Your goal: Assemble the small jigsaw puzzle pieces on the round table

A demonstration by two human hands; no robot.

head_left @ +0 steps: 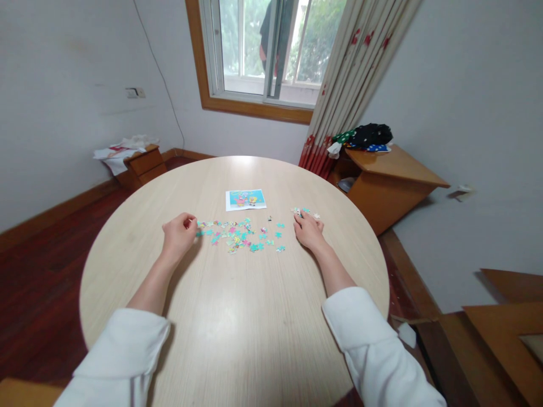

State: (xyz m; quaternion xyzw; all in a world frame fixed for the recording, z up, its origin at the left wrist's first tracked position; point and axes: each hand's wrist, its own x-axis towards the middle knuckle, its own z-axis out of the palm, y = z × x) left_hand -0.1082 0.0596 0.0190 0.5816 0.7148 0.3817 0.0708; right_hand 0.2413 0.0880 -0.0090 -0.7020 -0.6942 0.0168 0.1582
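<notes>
Small jigsaw puzzle pieces (pixel 245 235) in teal, pink, yellow and white lie scattered across the middle of the round table. At the left edge of that spread is my left hand (pixel 180 233), its thumb and forefinger pinched together; what sits between them, if anything, is too small to name. My right hand (pixel 309 230) rests by a smaller group of pieces (pixel 306 210) on the right, its fingertips down on a puzzle piece. Beyond the scattered pieces lies a printed picture card (pixel 245 199) with colourful cartoon figures on a blue ground.
The light wooden round table (pixel 229 339) fills the centre. A small wooden cabinet (pixel 146 165) with papers stands back left, and a tilted-looking wooden cabinet (pixel 394 181) with dark cloth (pixel 371 135) on top stands back right. A curtain (pixel 356 73) hangs beside the window (pixel 241 45).
</notes>
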